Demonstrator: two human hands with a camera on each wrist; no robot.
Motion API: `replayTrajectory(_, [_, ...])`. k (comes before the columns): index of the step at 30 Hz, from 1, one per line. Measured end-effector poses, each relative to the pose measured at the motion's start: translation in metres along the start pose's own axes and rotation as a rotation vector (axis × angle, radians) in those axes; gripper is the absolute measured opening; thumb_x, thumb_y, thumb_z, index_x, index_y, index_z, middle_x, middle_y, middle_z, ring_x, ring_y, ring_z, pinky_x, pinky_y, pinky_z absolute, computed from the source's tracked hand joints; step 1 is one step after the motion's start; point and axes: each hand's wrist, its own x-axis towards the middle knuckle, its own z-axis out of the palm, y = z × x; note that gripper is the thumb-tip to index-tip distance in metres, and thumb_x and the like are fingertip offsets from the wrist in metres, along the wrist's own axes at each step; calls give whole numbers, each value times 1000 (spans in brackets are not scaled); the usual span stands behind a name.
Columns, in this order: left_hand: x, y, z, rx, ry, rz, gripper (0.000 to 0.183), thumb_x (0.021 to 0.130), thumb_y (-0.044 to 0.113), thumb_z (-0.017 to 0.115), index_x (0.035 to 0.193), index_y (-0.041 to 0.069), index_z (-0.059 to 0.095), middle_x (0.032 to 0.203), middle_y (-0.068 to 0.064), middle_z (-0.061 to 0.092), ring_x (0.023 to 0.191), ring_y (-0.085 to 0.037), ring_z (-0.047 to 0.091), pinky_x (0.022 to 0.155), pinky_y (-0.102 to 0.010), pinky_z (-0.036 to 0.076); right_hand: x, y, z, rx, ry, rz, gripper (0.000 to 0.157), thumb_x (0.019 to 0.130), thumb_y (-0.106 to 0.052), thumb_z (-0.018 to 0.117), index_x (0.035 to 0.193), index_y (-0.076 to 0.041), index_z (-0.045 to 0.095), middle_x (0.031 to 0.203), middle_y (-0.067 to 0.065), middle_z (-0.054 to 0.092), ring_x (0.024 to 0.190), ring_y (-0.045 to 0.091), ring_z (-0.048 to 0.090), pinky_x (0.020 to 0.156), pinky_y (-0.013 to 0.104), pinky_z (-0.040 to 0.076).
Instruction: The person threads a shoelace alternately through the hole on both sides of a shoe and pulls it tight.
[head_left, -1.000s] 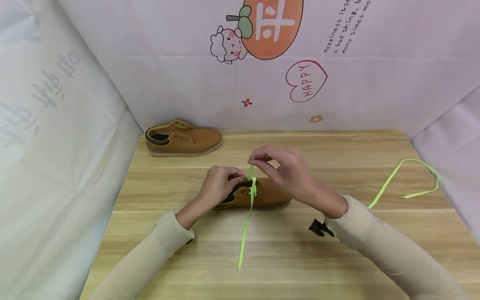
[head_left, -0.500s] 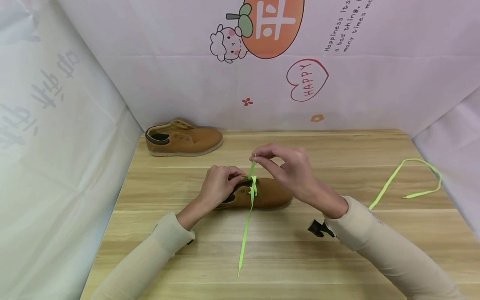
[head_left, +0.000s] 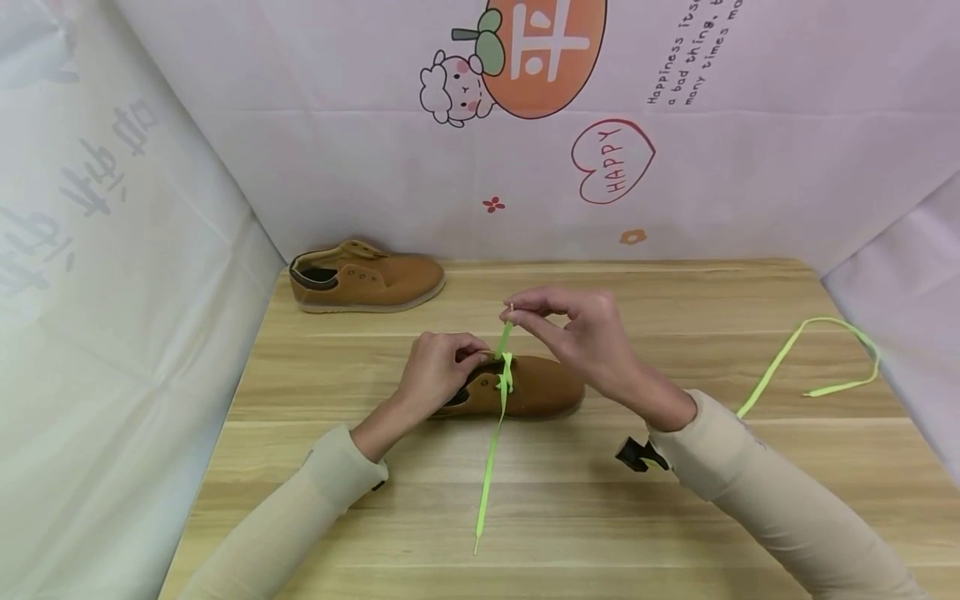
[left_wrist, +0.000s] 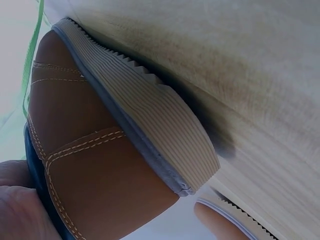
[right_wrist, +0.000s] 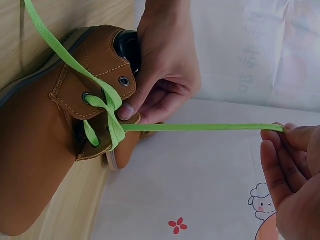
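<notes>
A brown shoe stands on the wooden table, toe to the right, with a green shoelace threaded through some of its eyelets. My left hand pinches the far eyelet flap between thumb and fingers. Above the shoe, my right hand pinches one end of the lace. In the right wrist view that length of lace runs taut from the flap to the fingertips. The lace's other end hangs over the near side onto the table. The left wrist view shows the shoe's heel and sole, with the left fingers mostly hidden.
A second brown shoe, its visible eyelets unlaced, stands at the back left. Another stretch of green lace lies on the right, partly behind the right sleeve. White printed cloth encloses the table at back and sides.
My right hand has shifted slightly up and to the right, holding the lace end. My left hand and the shoe have stayed in place.
</notes>
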Motion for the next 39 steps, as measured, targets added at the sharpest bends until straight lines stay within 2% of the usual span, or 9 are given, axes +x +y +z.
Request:
replayTrajectory(5, [-1, 0, 0, -50, -12, 0, 7, 92, 5, 82, 98, 7, 83, 92, -2, 82, 76, -11, 76, 69, -28, 60, 0, 4, 0, 84, -15, 180, 9, 88, 4, 83, 96, 1, 82, 93, 9, 81, 81, 19, 79, 74, 20, 60])
replayTrajectory(8, [-2, -1, -1, -93, -12, 7, 10, 91, 2, 82, 101, 4, 82, 95, -5, 82, 82, -14, 78, 72, -29, 62, -1, 7, -1, 139, -17, 249, 8, 90, 4, 81, 97, 2, 81, 93, 11, 81, 77, 19, 79, 69, 21, 61])
replayTrajectory(15, [-9, -1, -5, -171, 53, 57, 14, 92, 3, 81, 106, 3, 81, 101, -11, 81, 92, -18, 79, 81, -28, 63, -2, 16, -4, 154, -26, 298, 6, 93, 2, 79, 99, 1, 80, 90, 10, 80, 72, 20, 75, 64, 22, 58])
replayTrajectory(21, [-18, -1, -10, -160, 163, 144, 11, 93, 6, 81, 105, 5, 82, 102, -8, 81, 91, -17, 78, 79, -30, 63, -5, 24, -5, 178, -31, 324, 6, 94, 5, 75, 100, 4, 77, 92, 15, 79, 74, 11, 73, 70, 22, 60])
replayTrajectory(23, [-20, -1, -12, -152, 185, 171, 11, 92, 5, 82, 103, 5, 82, 100, -6, 81, 90, -17, 78, 79, -32, 63, -5, 26, -5, 172, -40, 337, 7, 94, 5, 75, 102, 4, 77, 93, 15, 79, 75, 8, 72, 68, 20, 58])
replayTrajectory(26, [-25, -1, -15, -138, 166, 197, 9, 91, 7, 84, 99, 6, 83, 97, -4, 81, 88, -14, 77, 76, -32, 62, -6, 27, -5, 151, -62, 371, 9, 94, 3, 77, 103, 2, 78, 96, 13, 80, 75, 8, 72, 64, 17, 55])
replayTrajectory(34, [-36, -1, -16, -21, 12, 195, 17, 88, 19, 89, 99, 8, 84, 92, -1, 81, 80, -10, 74, 70, -29, 60, -10, 31, -2, 154, -109, 428, 11, 90, 0, 83, 101, 0, 81, 96, 11, 80, 79, 12, 76, 68, 21, 60])
replayTrajectory(36, [-37, -1, -17, 18, -5, 193, 19, 86, 21, 91, 98, 8, 84, 90, 0, 81, 77, -9, 73, 69, -28, 59, -11, 32, -1, 127, -124, 409, 9, 90, 0, 83, 98, -2, 82, 95, 9, 80, 79, 15, 77, 68, 22, 60])
replayTrajectory(39, [-38, -1, -16, 62, -17, 196, 18, 84, 21, 92, 95, 9, 84, 87, 0, 80, 72, -8, 71, 65, -26, 57, -13, 34, 2, 39, -153, 336, 7, 90, 0, 83, 96, -4, 83, 94, 5, 81, 79, 17, 77, 69, 23, 60])
